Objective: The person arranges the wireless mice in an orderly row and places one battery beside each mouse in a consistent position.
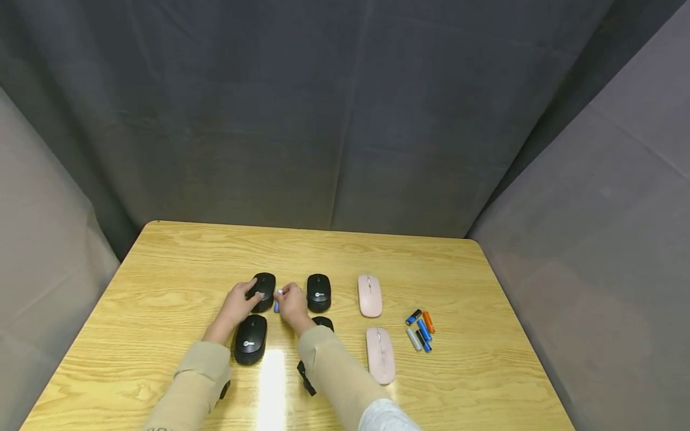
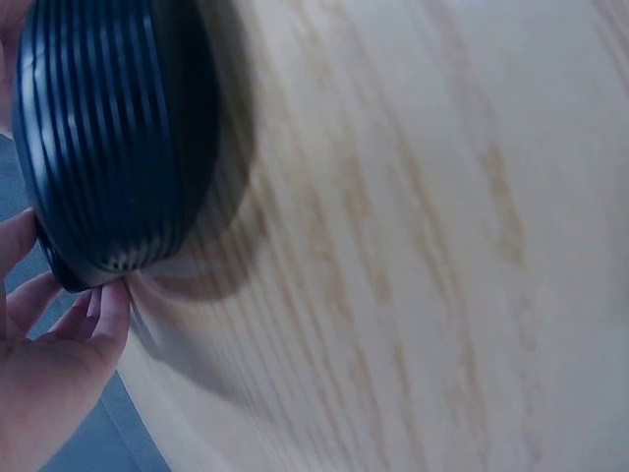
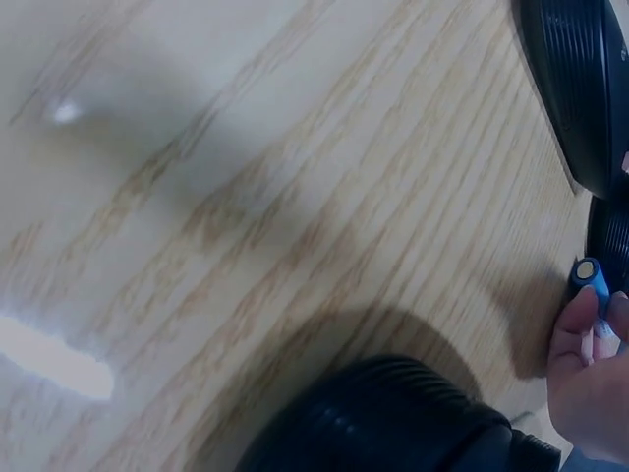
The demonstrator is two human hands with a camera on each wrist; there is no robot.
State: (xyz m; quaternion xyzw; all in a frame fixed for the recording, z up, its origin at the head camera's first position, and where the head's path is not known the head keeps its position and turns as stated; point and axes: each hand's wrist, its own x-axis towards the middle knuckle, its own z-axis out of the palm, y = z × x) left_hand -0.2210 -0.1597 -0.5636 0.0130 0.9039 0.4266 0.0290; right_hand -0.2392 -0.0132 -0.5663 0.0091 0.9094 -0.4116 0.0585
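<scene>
My left hand (image 1: 241,303) grips a black computer mouse (image 1: 264,282), its thumb and fingers on either side. Just beside it, my right hand (image 1: 293,304) pinches a small blue battery (image 1: 277,307) between thumb and fingertips. In the right wrist view the end of this battery (image 3: 587,270) sticks out past the thumb. A second black mouse (image 1: 250,339) lies in front of the gripped one. In the left wrist view, a dark ribbed mouse side (image 2: 98,138) fills the upper left, with fingers at its lower end.
Another black mouse (image 1: 319,292) lies right of my right hand; one more (image 1: 323,322) is partly hidden by the right forearm. Two pink mice (image 1: 369,296) lie further right, one behind the other. Several loose batteries (image 1: 424,330) lie beyond them. A dark curtain (image 1: 269,120) hangs behind the table.
</scene>
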